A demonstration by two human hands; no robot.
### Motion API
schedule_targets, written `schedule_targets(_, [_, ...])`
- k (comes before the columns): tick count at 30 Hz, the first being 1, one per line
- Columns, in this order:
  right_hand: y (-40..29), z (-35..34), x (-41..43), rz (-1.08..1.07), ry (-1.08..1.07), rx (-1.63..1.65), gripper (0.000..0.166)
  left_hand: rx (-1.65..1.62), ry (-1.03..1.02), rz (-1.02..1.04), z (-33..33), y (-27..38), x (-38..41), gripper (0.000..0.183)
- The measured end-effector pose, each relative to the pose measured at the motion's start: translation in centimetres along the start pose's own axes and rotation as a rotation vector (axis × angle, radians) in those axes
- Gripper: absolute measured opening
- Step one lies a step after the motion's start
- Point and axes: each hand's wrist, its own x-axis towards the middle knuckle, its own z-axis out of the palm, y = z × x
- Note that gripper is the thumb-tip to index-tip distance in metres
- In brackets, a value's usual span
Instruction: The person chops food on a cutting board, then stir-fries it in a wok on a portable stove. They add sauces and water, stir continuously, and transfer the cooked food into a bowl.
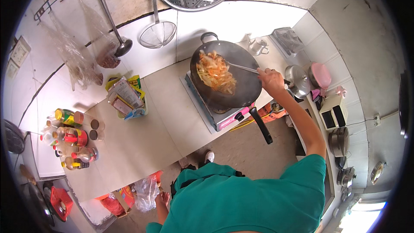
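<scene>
My right hand [271, 80] grips the handle of a metal cooking spatula [242, 68]. Its blade end goes under a heap of shredded vegetables [215, 74], pale with orange strips, in a dark wok [244, 85]. The wok sits on a gas stove [231, 121] with a pink front panel; its black long handle [261, 126] points toward me. Slight haze hangs over the food. Down by my side is my left hand [163, 197], near a clear plastic bag [146, 192]. Its fingers look loosely curled, and I cannot make out anything in them.
Several sauce bottles [76, 137] and a basket of seasoning packets [126, 98] stand on the tiled counter [158, 116]. A lidded pot [297, 81] and metal pitcher [257, 46] are at right. A ladle [123, 48] and wire skimmer [158, 34] hang on the wall.
</scene>
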Motion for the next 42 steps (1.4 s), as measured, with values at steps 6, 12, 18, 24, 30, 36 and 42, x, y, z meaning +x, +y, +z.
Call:
schedule_targets(6, [1.0,-7.5,-6.1,-0.25,0.178,-0.057,0.039,-0.249,0.148,-0.277,2.5,2.7,1.3,0.011])
schedule_targets(12, [0.2,-11.1,-9.0,-0.34,0.069,-0.181,0.04,-0.282,0.163,-0.267,5.3,2.7,2.6,0.008])
schedule_targets(18, [1.0,-5.5,-3.5,-0.177,-0.109,-0.288,0.028,-0.374,0.223,-0.191,8.6,4.1,-1.4,0.007])
schedule_targets(24, [5.9,-10.4,0.3,0.096,-0.437,-0.122,0.017,-0.321,0.217,-0.177,3.7,-0.5,1.2,0.008])
schedule_targets(30, [9.2,0.0,2.0,0.232,-0.48,0.018,0.019,-0.498,0.325,-0.283,0.4,-6.9,2.5,0.01])
schedule_targets(36, [3.1,1.7,2.0,0.168,-0.269,0.135,0.023,-0.435,0.354,-0.349,-2.2,-9.3,0.6,0.011])
schedule_targets(42, [1.6,-0.8,-3.5,-0.158,0.12,-0.003,0.03,-0.446,0.301,-0.338,-2.0,-7.8,3.0,0.01])
